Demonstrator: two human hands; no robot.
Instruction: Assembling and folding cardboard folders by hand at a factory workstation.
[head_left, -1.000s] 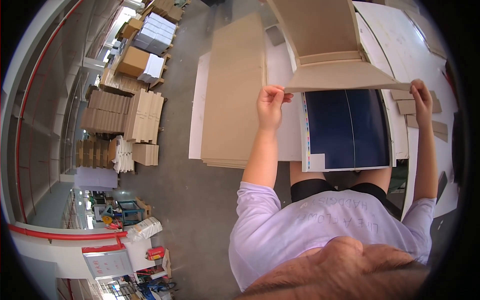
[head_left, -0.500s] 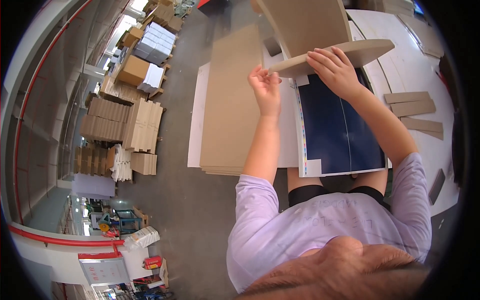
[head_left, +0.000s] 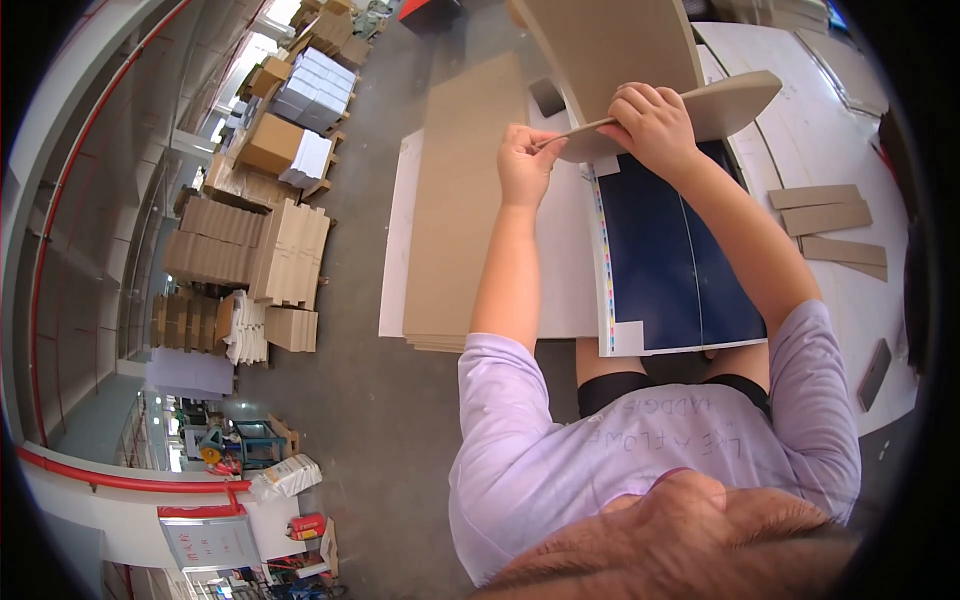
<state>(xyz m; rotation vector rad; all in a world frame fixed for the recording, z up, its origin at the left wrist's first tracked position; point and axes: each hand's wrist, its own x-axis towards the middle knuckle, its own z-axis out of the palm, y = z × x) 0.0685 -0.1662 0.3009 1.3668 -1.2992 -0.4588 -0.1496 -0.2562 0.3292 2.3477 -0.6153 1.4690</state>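
Both of my hands hold a tan cardboard panel (head_left: 722, 103) that is lifted and tilted over the worktable. My left hand (head_left: 525, 165) pinches its left end between thumb and fingers. Farther right, my right hand (head_left: 650, 125) grips the panel's near edge, fingers curled over it. Under the panel lies a dark blue printed sheet (head_left: 660, 250) with white margins and a strip of colour patches along its left side. Another large tan board (head_left: 620, 50) rises just beyond the held panel.
Left of the blue sheet, a stack of large tan boards (head_left: 460, 210) lies on white sheets. Several small cardboard strips (head_left: 825, 215) rest on the white table (head_left: 800, 140) to the right, with a dark flat block (head_left: 874, 375) nearer me. Pallets of cardboard (head_left: 290, 250) line the far-left floor.
My left hand has closed on the panel's left end, where its fingers were apart before. My right hand has shifted slightly left, and the panel has tilted.
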